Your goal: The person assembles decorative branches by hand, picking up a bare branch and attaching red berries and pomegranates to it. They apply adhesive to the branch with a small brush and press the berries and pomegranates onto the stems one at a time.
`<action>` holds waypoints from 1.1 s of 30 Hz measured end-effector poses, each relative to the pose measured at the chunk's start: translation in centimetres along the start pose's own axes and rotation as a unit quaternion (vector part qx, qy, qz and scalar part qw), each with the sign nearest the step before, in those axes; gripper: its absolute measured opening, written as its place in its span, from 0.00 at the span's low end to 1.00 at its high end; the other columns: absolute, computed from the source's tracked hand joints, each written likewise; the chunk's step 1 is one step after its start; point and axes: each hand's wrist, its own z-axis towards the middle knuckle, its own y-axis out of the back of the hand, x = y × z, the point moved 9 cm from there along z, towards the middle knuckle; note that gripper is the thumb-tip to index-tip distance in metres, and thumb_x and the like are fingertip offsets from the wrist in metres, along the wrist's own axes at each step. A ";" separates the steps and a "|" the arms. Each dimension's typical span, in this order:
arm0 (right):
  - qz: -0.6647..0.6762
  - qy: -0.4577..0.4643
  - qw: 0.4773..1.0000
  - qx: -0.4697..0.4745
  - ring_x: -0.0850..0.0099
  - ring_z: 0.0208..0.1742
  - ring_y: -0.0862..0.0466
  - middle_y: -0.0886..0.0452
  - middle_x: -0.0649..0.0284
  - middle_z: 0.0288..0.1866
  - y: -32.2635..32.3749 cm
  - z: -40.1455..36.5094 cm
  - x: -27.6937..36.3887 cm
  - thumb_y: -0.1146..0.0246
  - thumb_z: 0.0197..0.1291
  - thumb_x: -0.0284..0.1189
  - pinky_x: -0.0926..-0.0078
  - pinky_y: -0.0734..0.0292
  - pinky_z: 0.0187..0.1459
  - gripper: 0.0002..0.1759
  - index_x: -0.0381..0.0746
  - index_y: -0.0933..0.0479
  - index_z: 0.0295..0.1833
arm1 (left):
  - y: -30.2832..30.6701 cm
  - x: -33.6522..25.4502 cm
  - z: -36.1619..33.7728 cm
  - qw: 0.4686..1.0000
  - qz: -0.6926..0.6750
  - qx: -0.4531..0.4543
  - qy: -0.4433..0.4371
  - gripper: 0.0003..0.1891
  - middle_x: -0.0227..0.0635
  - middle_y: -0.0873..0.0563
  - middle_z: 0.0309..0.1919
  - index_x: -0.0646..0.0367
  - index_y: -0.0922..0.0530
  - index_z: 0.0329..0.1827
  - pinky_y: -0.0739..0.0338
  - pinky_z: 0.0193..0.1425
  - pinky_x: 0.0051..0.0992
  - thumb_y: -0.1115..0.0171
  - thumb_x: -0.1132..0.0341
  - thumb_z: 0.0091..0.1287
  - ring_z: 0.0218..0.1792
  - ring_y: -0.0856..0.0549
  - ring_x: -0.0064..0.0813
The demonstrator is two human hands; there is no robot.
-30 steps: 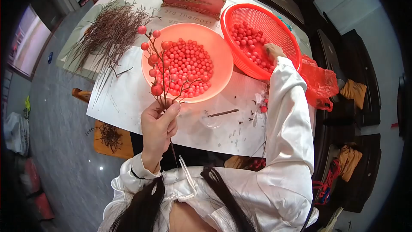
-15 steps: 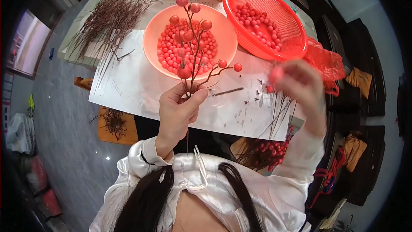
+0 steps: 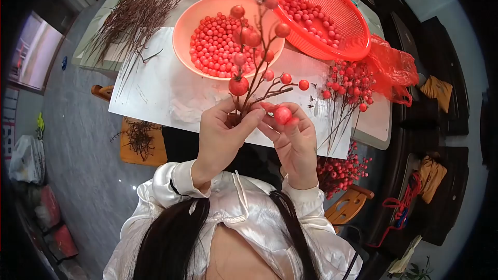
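My left hand (image 3: 220,137) is closed on the lower stems of an artificial berry branch (image 3: 253,39), which stands upright with red berries on its brown twigs. Close against it, my right hand (image 3: 298,148) pinches a loose red berry (image 3: 282,115) between thumb and fingers. The berry is beside the branch's lower twigs; whether it touches a stem tip is hidden. Behind the branch sits a pink bowl (image 3: 180,39) full of small red berries. Farther right, a red colander (image 3: 359,39) holds more berries.
Bare brown twigs (image 3: 132,21) lie at the table's back left. Berry branches (image 3: 350,85) rest at the right beside a red plastic bag (image 3: 397,70). More berry branches (image 3: 342,173) are below the table edge. A wooden stool (image 3: 129,150) with twigs stands lower left.
My right hand has come from the table's right side to the middle, beside my left hand, bringing the red berry. The branch has shifted slightly right. Berry branches at the right are now uncovered.
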 end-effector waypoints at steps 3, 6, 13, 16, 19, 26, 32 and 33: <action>-0.011 0.000 1.000 0.002 0.60 0.55 0.24 0.27 0.46 0.54 0.1 0.1 0.0 0.43 0.62 0.33 0.60 0.29 0.59 0.18 0.30 0.32 0.50 | 0.2 0.1 -0.1 1.000 0.027 -0.016 0.001 0.05 0.22 0.20 0.27 0.63 0.21 0.39 0.37 0.24 0.09 0.40 0.72 0.61 0.24 0.28 0.06; -0.016 0.008 1.000 -0.026 0.58 0.52 0.22 0.25 0.46 0.52 0.3 0.2 0.0 0.40 0.59 0.35 0.62 0.24 0.55 0.20 0.30 0.32 0.49 | 0.3 0.0 0.0 0.998 0.054 -0.019 -0.006 0.06 0.23 0.20 0.27 0.63 0.21 0.39 0.37 0.24 0.10 0.40 0.72 0.61 0.23 0.28 0.07; -0.020 0.005 0.999 -0.029 0.61 0.51 0.21 0.24 0.47 0.51 0.6 0.2 0.0 0.40 0.59 0.34 0.65 0.23 0.55 0.20 0.28 0.32 0.50 | 0.0 -0.1 -0.1 0.998 0.053 -0.011 -0.014 0.06 0.23 0.20 0.28 0.65 0.22 0.40 0.35 0.24 0.11 0.40 0.73 0.61 0.24 0.29 0.07; -0.018 0.008 0.999 -0.025 0.61 0.50 0.20 0.24 0.48 0.50 0.6 0.2 0.1 0.40 0.59 0.33 0.67 0.23 0.54 0.20 0.28 0.32 0.49 | -0.1 -0.4 -0.2 0.998 0.058 -0.016 -0.023 0.06 0.23 0.20 0.28 0.65 0.22 0.40 0.35 0.25 0.10 0.40 0.73 0.61 0.24 0.29 0.07; -0.019 0.010 0.999 -0.025 0.62 0.49 0.20 0.24 0.48 0.49 0.4 0.2 0.1 0.40 0.59 0.32 0.68 0.22 0.53 0.20 0.28 0.32 0.50 | 0.0 -0.5 -0.3 0.998 0.061 -0.019 -0.026 0.06 0.24 0.20 0.28 0.65 0.22 0.40 0.35 0.24 0.10 0.40 0.74 0.61 0.24 0.29 0.07; -0.021 0.010 1.000 -0.016 0.64 0.51 0.21 0.24 0.47 0.50 0.4 0.3 0.0 0.40 0.60 0.32 0.67 0.24 0.55 0.20 0.27 0.31 0.49 | 0.1 -0.7 -0.2 0.996 0.080 -0.021 -0.037 0.06 0.22 0.22 0.26 0.65 0.22 0.39 0.38 0.22 0.11 0.39 0.74 0.61 0.22 0.32 0.06; -0.026 0.013 1.000 -0.010 0.65 0.51 0.21 0.24 0.47 0.50 0.5 0.4 0.0 0.40 0.59 0.31 0.67 0.24 0.56 0.20 0.26 0.31 0.49 | 0.0 -1.0 -0.3 0.993 0.101 -0.023 -0.047 0.06 0.22 0.23 0.24 0.66 0.22 0.39 0.39 0.21 0.12 0.39 0.74 0.60 0.21 0.32 0.07; -0.026 0.014 1.000 -0.009 0.65 0.51 0.21 0.24 0.47 0.50 0.5 0.4 0.0 0.40 0.59 0.31 0.67 0.24 0.56 0.20 0.26 0.31 0.49 | -0.1 -1.0 -0.3 0.994 0.099 -0.022 -0.046 0.06 0.22 0.23 0.24 0.66 0.22 0.39 0.39 0.21 0.12 0.39 0.74 0.60 0.21 0.32 0.07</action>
